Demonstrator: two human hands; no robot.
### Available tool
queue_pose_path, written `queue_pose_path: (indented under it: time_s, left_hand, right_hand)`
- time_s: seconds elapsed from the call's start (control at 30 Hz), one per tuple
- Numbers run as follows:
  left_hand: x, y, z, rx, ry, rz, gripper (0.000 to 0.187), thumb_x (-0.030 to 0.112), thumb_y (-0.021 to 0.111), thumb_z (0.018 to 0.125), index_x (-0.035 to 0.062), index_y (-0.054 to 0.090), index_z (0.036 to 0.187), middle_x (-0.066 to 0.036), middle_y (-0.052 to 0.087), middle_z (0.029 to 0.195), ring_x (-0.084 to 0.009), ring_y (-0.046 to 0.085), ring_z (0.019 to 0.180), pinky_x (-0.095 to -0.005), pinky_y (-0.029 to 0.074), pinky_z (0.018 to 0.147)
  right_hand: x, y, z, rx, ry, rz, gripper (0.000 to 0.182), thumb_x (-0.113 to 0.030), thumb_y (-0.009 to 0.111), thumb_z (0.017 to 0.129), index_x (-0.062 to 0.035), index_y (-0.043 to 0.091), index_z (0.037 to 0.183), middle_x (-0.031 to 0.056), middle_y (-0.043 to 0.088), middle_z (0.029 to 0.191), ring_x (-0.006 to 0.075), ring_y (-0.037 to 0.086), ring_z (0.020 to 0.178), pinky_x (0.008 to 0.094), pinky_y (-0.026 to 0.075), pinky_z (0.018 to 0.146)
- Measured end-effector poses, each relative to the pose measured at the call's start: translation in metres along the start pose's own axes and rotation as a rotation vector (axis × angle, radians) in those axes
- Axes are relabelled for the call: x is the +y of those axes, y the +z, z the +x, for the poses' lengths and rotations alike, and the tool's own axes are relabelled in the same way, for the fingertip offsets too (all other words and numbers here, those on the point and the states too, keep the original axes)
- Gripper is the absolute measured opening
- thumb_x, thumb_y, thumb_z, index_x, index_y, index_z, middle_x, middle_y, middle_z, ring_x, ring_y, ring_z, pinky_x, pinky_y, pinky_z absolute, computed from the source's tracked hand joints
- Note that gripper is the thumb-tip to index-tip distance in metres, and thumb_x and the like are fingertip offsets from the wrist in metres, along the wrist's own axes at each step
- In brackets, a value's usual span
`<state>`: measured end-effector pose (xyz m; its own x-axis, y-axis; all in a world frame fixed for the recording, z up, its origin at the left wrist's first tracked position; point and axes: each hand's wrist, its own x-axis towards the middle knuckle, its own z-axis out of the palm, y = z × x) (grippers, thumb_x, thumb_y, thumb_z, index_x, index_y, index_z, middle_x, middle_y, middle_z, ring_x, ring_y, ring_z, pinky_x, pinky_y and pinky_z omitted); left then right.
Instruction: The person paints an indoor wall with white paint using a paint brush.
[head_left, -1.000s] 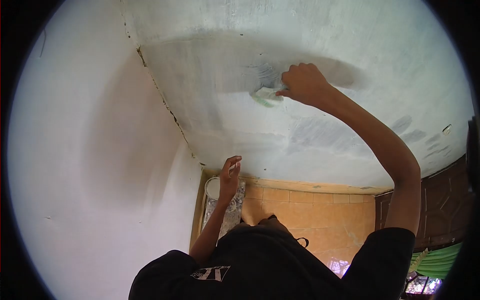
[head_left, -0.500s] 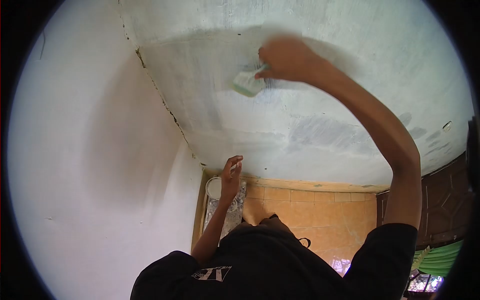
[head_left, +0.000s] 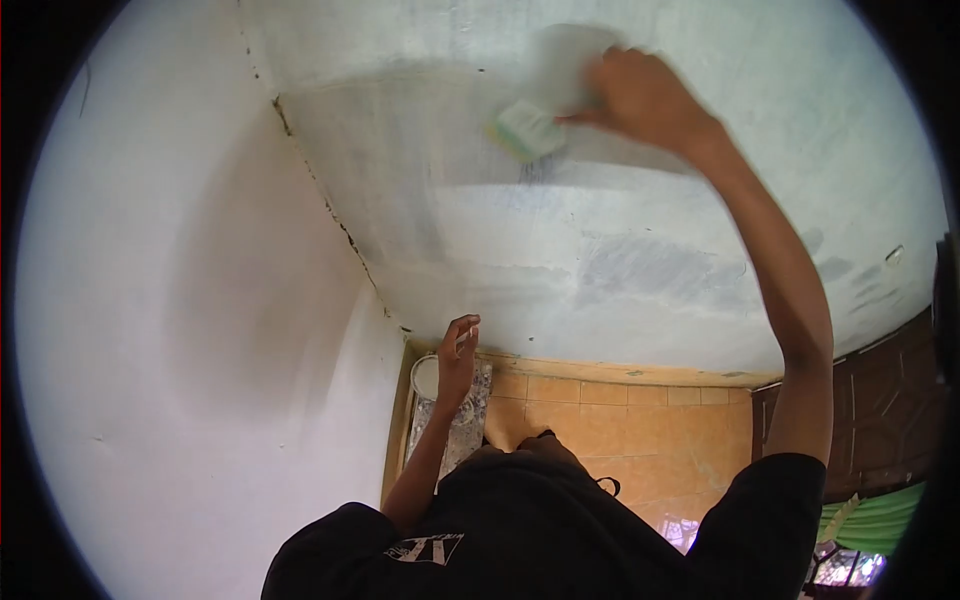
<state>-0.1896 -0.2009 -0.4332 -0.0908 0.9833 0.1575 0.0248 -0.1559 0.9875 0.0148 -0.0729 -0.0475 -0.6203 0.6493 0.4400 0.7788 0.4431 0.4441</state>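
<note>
My right hand (head_left: 645,98) is raised to the wall (head_left: 640,200), its fingers closed on a flat, wide white-and-green hand tool (head_left: 530,132). Motion blurs the tool, and its exact kind does not show. Its broad end points left, over grey, streaky patches of the whitish wall. Lower down, my left hand (head_left: 459,355) hangs in front of me with fingers loosely curved and apart, holding nothing. Behind that hand, a round white bucket (head_left: 425,377) stands in the corner.
A side wall (head_left: 250,300) meets the worked wall on the left along a cracked corner seam (head_left: 330,205). Orange tiles (head_left: 610,420) cover the floor. A dark wooden door (head_left: 890,400) and a green curtain (head_left: 880,515) are on the right.
My right hand has moved up and to the right, carrying the tool across the wall. My left hand has barely shifted.
</note>
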Motion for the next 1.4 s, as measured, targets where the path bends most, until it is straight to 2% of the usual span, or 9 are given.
queue_pose_path:
  time_s: [0.2, 0.4, 0.53, 0.67, 0.77, 1.03, 1.2, 1.27, 1.4]
  left_hand:
    - [0.009, 0.011, 0.006, -0.042, -0.059, -0.050, 0.024, 0.019, 0.053, 0.099, 0.0055, 0.058, 0.118, -0.007, 0.062, 0.118, -0.0179, 0.056, 0.114, -0.0363, 0.045, 0.094]
    - [-0.006, 0.007, 0.005, -0.025, -0.057, -0.016, 0.024, 0.021, 0.052, 0.099, 0.0073, 0.058, 0.119, -0.006, 0.062, 0.118, -0.0176, 0.056, 0.114, -0.0350, 0.045, 0.092]
    - [-0.003, 0.003, 0.004, -0.007, -0.028, 0.003, 0.024, 0.021, 0.052, 0.100, 0.0077, 0.058, 0.119, -0.005, 0.062, 0.118, -0.0174, 0.056, 0.114, -0.0348, 0.044, 0.091]
    - [0.011, 0.000, 0.010, 0.035, 0.010, 0.037, 0.024, 0.021, 0.052, 0.100, 0.0073, 0.059, 0.118, -0.005, 0.063, 0.118, -0.0170, 0.056, 0.113, -0.0354, 0.045, 0.092]
    - [0.018, -0.002, 0.008, 0.054, -0.006, 0.028, 0.023, 0.020, 0.053, 0.099, 0.0073, 0.059, 0.118, -0.005, 0.062, 0.118, -0.0171, 0.056, 0.113, -0.0356, 0.044, 0.093]
    - [0.006, -0.018, -0.001, 0.089, -0.004, 0.078, 0.024, 0.019, 0.051, 0.100, 0.0068, 0.058, 0.118, -0.006, 0.062, 0.118, -0.0184, 0.057, 0.112, -0.0350, 0.045, 0.094]
    - [0.003, -0.016, -0.005, 0.083, 0.013, 0.078, 0.024, 0.020, 0.051, 0.100, 0.0071, 0.058, 0.119, -0.005, 0.062, 0.119, -0.0183, 0.057, 0.113, -0.0352, 0.043, 0.095]
    - [0.013, -0.015, -0.005, 0.098, -0.032, 0.069, 0.024, 0.020, 0.051, 0.100, 0.0072, 0.058, 0.119, -0.005, 0.062, 0.119, -0.0184, 0.057, 0.113, -0.0352, 0.043, 0.095]
    - [0.017, -0.021, -0.002, 0.084, -0.052, 0.065, 0.023, 0.021, 0.051, 0.100, 0.0073, 0.058, 0.118, -0.005, 0.062, 0.119, -0.0185, 0.057, 0.113, -0.0349, 0.044, 0.094]
  right_hand:
    - [-0.027, 0.074, -0.015, -0.403, -0.121, 0.067, 0.047, -0.052, 0.072, 0.077, -0.0068, 0.070, 0.089, 0.0149, 0.065, 0.088, 0.0308, 0.064, 0.087, 0.0424, 0.050, 0.078]
    - [0.005, -0.012, 0.003, 0.062, -0.029, -0.197, 0.041, -0.045, 0.076, 0.076, -0.0048, 0.070, 0.083, 0.0133, 0.068, 0.080, 0.0258, 0.067, 0.076, 0.0357, 0.053, 0.070]
    - [0.011, -0.046, 0.011, 0.094, -0.096, -0.086, 0.041, -0.043, 0.077, 0.075, -0.0031, 0.070, 0.081, 0.0134, 0.067, 0.074, 0.0255, 0.067, 0.071, 0.0349, 0.052, 0.067]
    - [-0.034, 0.014, 0.011, -0.338, -0.177, -0.008, 0.047, -0.050, 0.074, 0.075, -0.0039, 0.071, 0.084, 0.0145, 0.067, 0.083, 0.0306, 0.066, 0.083, 0.0399, 0.052, 0.076]
    - [-0.048, 0.084, -0.005, -0.347, -0.335, 0.059, 0.042, -0.047, 0.074, 0.075, -0.0056, 0.070, 0.081, 0.0126, 0.067, 0.079, 0.0321, 0.066, 0.081, 0.0424, 0.052, 0.073]
    - [0.001, -0.009, -0.016, 0.018, 0.018, -0.012, 0.036, -0.039, 0.072, 0.082, -0.0034, 0.072, 0.086, 0.0145, 0.066, 0.073, 0.0279, 0.065, 0.072, 0.0387, 0.050, 0.070]
    - [-0.007, 0.036, -0.079, 0.217, 0.288, 0.217, 0.038, -0.036, 0.062, 0.092, 0.0007, 0.066, 0.099, 0.0170, 0.062, 0.065, 0.0361, 0.062, 0.068, 0.0422, 0.050, 0.066]
    - [-0.040, 0.083, -0.105, 0.072, 0.474, 0.689, 0.039, -0.024, 0.059, 0.097, 0.0057, 0.058, 0.121, 0.0135, 0.061, 0.070, 0.0197, 0.057, 0.062, 0.0314, 0.048, 0.065]
    - [-0.131, 0.187, -0.139, 0.238, 0.748, 1.313, 0.036, -0.030, 0.050, 0.102, 0.0045, 0.058, 0.106, -0.0010, 0.048, 0.069, 0.0072, 0.044, 0.061, 0.0239, 0.038, 0.056]
